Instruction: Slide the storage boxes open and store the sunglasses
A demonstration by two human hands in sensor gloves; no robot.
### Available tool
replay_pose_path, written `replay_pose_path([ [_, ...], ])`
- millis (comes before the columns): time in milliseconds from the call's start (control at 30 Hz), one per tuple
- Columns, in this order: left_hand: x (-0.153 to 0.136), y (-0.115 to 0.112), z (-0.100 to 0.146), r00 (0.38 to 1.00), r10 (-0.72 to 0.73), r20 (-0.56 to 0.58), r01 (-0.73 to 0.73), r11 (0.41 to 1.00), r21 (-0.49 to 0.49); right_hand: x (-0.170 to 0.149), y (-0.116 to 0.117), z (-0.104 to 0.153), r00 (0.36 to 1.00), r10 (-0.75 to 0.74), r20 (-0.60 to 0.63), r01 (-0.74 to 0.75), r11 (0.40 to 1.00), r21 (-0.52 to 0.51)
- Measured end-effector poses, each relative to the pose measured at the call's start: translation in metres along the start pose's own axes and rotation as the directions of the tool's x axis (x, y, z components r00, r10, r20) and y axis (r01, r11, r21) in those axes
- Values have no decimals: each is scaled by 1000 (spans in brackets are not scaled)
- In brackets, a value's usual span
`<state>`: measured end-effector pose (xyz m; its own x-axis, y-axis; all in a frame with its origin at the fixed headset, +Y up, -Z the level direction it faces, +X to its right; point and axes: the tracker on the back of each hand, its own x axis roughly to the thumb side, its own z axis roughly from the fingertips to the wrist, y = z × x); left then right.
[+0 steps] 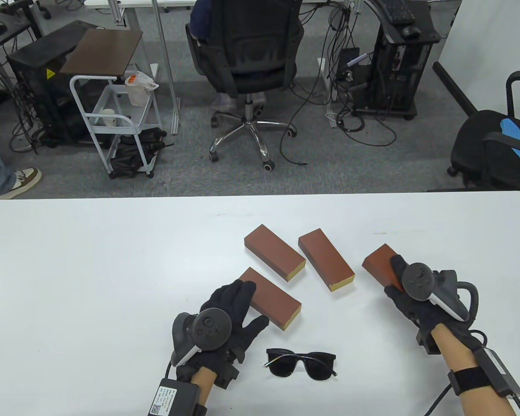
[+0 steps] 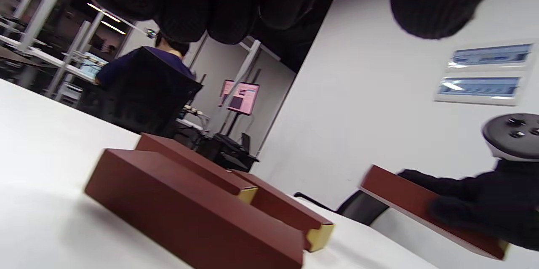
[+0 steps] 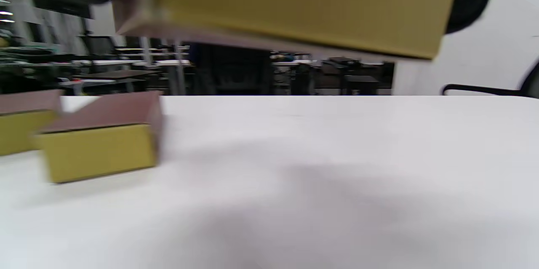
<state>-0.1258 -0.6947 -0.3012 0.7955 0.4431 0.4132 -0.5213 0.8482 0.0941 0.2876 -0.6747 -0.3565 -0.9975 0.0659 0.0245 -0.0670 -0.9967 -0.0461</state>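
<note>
I see four reddish-brown storage boxes on the white worktop. My right hand, at about 4 o'clock on the worktop, has its fingers curled over the right-hand box, clamped on it; in the right wrist view that box's yellow end sits raised clear of the worktop, blurred. My left hand, at about 6 o'clock, has its fingers spread apart and fairly straight, the fingertips lying over the near-left corner of the nearest box, the thumb just beside that box's near edge; I cannot tell whether they press on it. Two more boxes lie toward 12 o'clock from it, the left middle box and the right middle box, side by side and apart, each showing a yellow end. All look closed. The sunglasses lie on the worktop at 6 o'clock, just right of my left hand, dark lenses facing up, near the nearest box but not touching it.
</note>
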Motion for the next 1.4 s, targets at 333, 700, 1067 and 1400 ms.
replay_pose_path([
  [333,18,8,4,976,-22,218,12,999,45,100,-33,43,871,-67,487,55,998,40],
  [700,24,5,3,958,68,278,-71,997,-2,164,-40,63,739,26,673,-39,999,5],
  [1067,18,-2,-1,962,122,245,-93,988,-124,184,-35,64,704,45,709,-39,999,-24],
  [1400,13,-6,-7,969,188,159,-146,958,-245,155,-13,53,748,-23,663,37,999,-8],
])
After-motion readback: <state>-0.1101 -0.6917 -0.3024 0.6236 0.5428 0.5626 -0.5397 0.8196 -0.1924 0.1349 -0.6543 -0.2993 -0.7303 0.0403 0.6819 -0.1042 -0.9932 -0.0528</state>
